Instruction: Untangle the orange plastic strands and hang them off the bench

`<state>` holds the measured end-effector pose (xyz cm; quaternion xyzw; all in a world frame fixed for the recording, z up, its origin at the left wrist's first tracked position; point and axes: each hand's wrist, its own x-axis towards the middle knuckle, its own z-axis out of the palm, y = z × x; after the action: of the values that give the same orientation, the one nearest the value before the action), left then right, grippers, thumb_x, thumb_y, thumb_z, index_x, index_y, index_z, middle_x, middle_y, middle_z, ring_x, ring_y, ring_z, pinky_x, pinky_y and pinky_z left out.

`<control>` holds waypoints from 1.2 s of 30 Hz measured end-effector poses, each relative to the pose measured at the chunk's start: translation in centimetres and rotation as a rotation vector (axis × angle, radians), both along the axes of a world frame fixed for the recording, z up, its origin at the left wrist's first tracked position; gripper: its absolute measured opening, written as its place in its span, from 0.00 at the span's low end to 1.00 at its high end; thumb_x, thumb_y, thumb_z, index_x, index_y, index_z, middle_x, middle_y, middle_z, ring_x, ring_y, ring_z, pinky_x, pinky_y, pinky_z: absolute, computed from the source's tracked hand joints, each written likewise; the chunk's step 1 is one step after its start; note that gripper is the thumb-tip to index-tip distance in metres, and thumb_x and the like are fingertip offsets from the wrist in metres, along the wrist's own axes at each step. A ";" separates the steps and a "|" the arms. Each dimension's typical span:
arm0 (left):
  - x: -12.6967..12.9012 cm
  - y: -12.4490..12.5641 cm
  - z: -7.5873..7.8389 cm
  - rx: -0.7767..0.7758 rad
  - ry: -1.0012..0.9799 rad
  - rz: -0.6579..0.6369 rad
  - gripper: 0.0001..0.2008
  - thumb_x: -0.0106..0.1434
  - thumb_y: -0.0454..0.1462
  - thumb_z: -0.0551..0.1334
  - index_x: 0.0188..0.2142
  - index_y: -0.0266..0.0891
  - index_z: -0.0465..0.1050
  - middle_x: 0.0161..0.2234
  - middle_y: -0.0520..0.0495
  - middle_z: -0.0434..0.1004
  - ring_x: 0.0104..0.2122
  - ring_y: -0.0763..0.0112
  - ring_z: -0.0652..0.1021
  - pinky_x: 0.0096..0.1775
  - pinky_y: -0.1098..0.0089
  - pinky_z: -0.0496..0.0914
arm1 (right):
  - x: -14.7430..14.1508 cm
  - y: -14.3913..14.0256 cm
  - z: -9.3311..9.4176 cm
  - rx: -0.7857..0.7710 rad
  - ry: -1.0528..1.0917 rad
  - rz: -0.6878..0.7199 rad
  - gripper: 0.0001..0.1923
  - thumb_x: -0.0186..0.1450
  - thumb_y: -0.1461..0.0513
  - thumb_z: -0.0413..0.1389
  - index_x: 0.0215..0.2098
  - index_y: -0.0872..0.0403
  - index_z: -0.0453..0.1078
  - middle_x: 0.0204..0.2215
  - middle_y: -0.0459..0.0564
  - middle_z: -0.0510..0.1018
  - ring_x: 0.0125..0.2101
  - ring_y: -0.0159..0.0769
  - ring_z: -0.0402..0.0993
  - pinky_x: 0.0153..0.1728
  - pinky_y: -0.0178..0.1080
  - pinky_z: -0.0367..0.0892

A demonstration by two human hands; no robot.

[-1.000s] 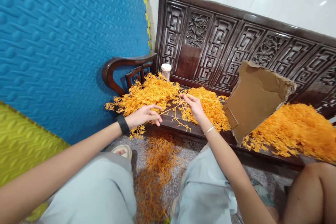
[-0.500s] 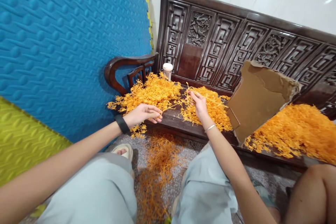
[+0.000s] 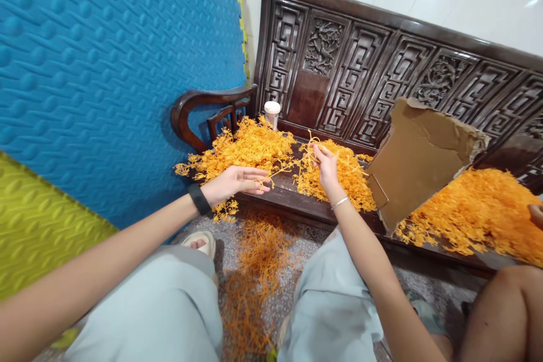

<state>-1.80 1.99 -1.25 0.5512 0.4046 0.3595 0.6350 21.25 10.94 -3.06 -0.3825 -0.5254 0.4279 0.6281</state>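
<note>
My right hand (image 3: 326, 167), with a silver bracelet on its wrist, pinches a thin, branching orange plastic sprig (image 3: 311, 140) above a heap of similar sprigs (image 3: 345, 178). My left hand (image 3: 240, 182), with a black band at the wrist, has its fingers stretched out and slightly apart. An orange strand touches or nearly touches its fingertips; whether any of it is gripped I cannot tell. Behind the left hand, a second heap of orange sprigs (image 3: 254, 147) covers the left end of the dark wooden bench (image 3: 280, 195).
A white-lidded tub (image 3: 272, 113) stands by the carved backrest (image 3: 320, 93). A torn cardboard sheet (image 3: 428, 153) leans between the heaps, with a larger orange pile (image 3: 487, 212) beyond. Another person's hand (image 3: 537, 215) and knee (image 3: 504, 305) are at right. Orange scraps (image 3: 254, 271) litter the floor.
My left fingers have straightened and the hand has shifted slightly right. My right hand has moved slightly right with the sprig. Another person's hand has appeared at the right edge.
</note>
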 end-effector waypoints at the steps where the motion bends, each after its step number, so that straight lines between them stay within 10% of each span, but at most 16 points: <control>1: 0.0 0.0 0.0 0.007 -0.010 0.001 0.21 0.48 0.33 0.64 0.43 0.33 0.67 0.43 0.38 0.73 0.37 0.64 0.76 0.44 0.62 0.67 | 0.0 0.1 0.0 -0.005 0.000 -0.014 0.17 0.51 0.53 0.55 0.32 0.56 0.71 0.37 0.49 0.73 0.24 0.26 0.69 0.14 0.27 0.50; 36: -3.2 -1.0 -1.3 0.053 0.118 0.005 0.19 0.46 0.33 0.64 0.40 0.35 0.70 0.30 0.44 0.77 0.31 0.65 0.77 0.39 0.64 0.68 | 4.5 1.7 -0.5 0.058 0.040 -0.244 0.19 0.49 0.52 0.55 0.33 0.57 0.70 0.37 0.50 0.72 0.22 0.24 0.66 0.15 0.27 0.50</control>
<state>-4.99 0.95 -2.55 0.5871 0.4329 0.3384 0.5944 25.70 12.63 -3.53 -0.4167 -0.4746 0.3402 0.6967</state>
